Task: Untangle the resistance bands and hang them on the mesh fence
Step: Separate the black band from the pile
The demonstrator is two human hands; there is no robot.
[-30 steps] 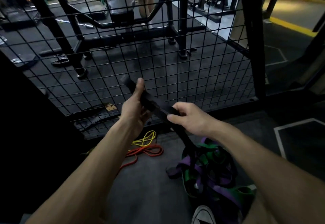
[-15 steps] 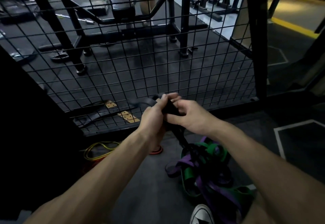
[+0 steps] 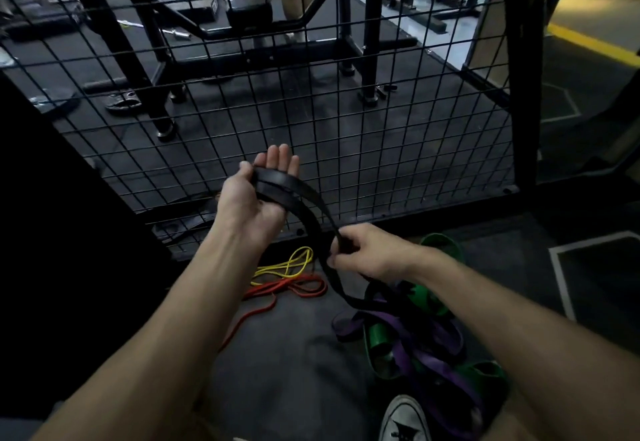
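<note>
Hands have split apart since half a second ago: they were bunched together on the black band (image 3: pixel 294 194), now the left hand (image 3: pixel 254 194) is up near the mesh fence (image 3: pixel 398 149) with the palm open and fingers spread, band looped across it, thumb hooked over the top. Right hand (image 3: pixel 363 252) is lower, closed in a fist around the same band, which runs down into the purple and green pile (image 3: pixel 415 336) on the floor. Reads as a length being drawn out of the tangle; nothing hung on the fence yet. Yellow band (image 3: pixel 291 265) and red band (image 3: pixel 294 288) lie loose, apart from the pile. Can't tell where the black band ends inside the pile, too dark. Shoe (image 3: pixel 403 420) is cut off at the bottom edge.
</note>
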